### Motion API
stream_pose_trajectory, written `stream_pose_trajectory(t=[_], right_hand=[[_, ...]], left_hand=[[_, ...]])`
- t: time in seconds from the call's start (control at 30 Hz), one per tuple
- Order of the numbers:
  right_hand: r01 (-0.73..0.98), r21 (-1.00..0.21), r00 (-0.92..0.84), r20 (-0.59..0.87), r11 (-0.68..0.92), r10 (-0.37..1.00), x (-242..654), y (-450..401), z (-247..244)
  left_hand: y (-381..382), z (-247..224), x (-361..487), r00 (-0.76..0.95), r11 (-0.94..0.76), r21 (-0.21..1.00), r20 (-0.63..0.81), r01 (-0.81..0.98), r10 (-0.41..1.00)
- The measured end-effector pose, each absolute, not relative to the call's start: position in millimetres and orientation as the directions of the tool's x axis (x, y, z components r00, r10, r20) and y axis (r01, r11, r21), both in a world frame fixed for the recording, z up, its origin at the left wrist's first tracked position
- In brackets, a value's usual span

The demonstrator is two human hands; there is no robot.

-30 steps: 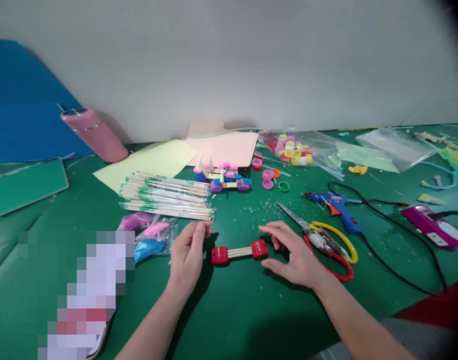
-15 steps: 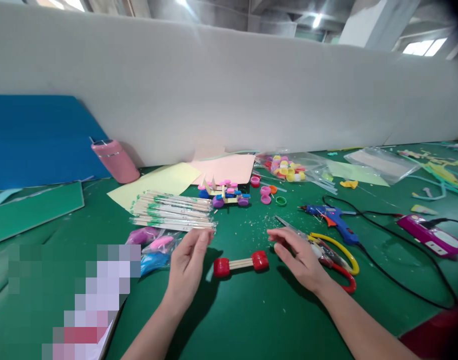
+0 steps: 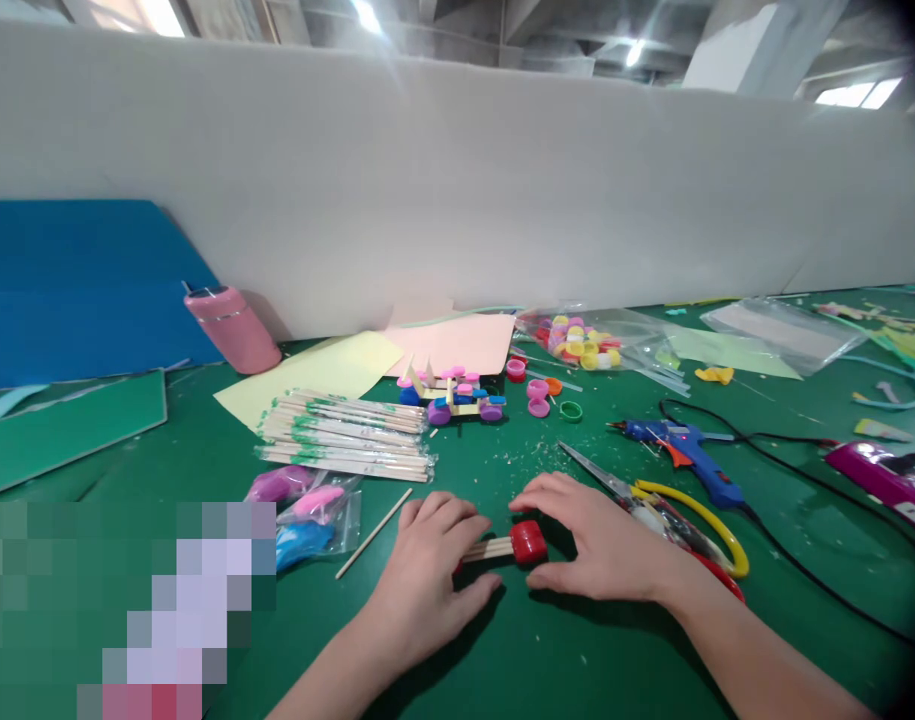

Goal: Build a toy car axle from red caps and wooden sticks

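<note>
A small dumbbell-shaped piece (image 3: 493, 549), made of wooden sticks between red bottle-cap ends, lies on the green table. My left hand (image 3: 438, 570) is curled over its left end, which it mostly hides; finger and thumb tips lie either side of the sticks. Around the right red end curves my right hand (image 3: 588, 535), open, fingers and thumb apart with a gap to the cap. Left of my left hand lies a single wooden stick (image 3: 373, 534). Scissors (image 3: 592, 470) rest just behind my right hand.
Wrapped wooden sticks (image 3: 348, 435), toy cars (image 3: 464, 405) and loose caps (image 3: 538, 396) lie farther back. At right are a blue glue gun (image 3: 686, 455) with its cord and a purple power strip (image 3: 877, 475). A pink tumbler (image 3: 236, 330) stands back left.
Both hands have moved onto the red-ended piece, the left to its left end, the right around its right end. A loose stick now lies left of my left hand.
</note>
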State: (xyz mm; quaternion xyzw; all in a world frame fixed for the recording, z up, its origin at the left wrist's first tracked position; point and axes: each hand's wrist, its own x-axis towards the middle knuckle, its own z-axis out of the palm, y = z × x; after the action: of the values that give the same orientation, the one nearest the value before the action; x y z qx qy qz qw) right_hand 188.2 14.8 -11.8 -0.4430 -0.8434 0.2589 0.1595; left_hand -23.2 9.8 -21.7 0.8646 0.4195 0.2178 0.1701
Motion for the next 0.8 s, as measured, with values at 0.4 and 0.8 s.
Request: stream_pose_trajectory(t=[0.4, 0.8], right_hand=[[0.61, -0.684, -0.537, 0.015, 0.401, 0.843, 193, 14, -22], [0.626, -0.671, -0.56, -0.031, 0.398, 0.828, 192, 16, -19]], left_hand=[[11, -40, -26, 0.531, -0.587, 0.581, 0.29, 0.564, 0.796], [7, -46, -24, 0.525, -0.6, 0.618, 0.329, 0.508, 0.785]])
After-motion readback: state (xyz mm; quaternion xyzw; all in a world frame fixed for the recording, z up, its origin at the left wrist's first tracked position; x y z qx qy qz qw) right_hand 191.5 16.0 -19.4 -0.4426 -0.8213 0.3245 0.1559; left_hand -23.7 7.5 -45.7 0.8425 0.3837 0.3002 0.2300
